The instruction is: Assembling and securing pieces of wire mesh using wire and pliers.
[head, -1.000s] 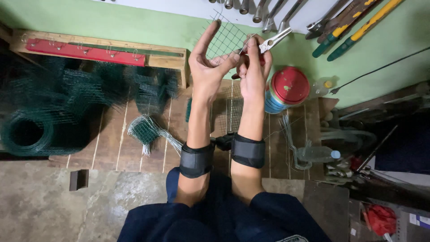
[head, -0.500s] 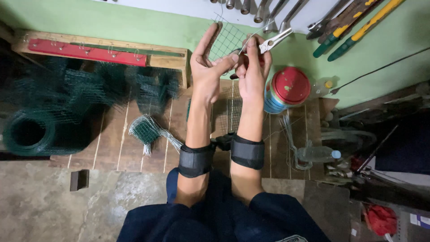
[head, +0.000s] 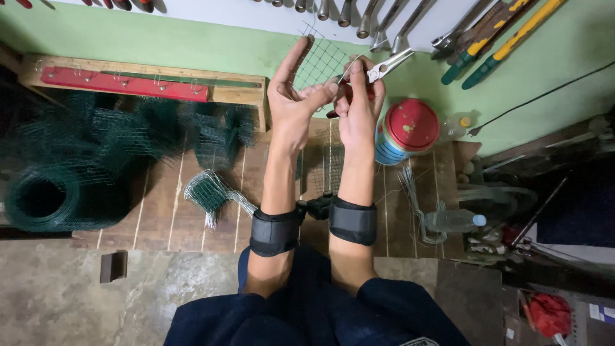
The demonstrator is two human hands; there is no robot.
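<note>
The left hand (head: 291, 96) holds up a small piece of green wire mesh (head: 320, 61) in front of the green wall, pinching its lower edge with the thumb while the other fingers are spread open. The right hand (head: 357, 106) is closed around the red handles of a pair of pliers (head: 383, 66), whose metal tip points up and to the right, just beside the mesh. Below them, on the wooden bench (head: 160, 211), stands a can with a red lid (head: 405, 130), and a big roll of green mesh (head: 45, 195) lies far to the left.
</note>
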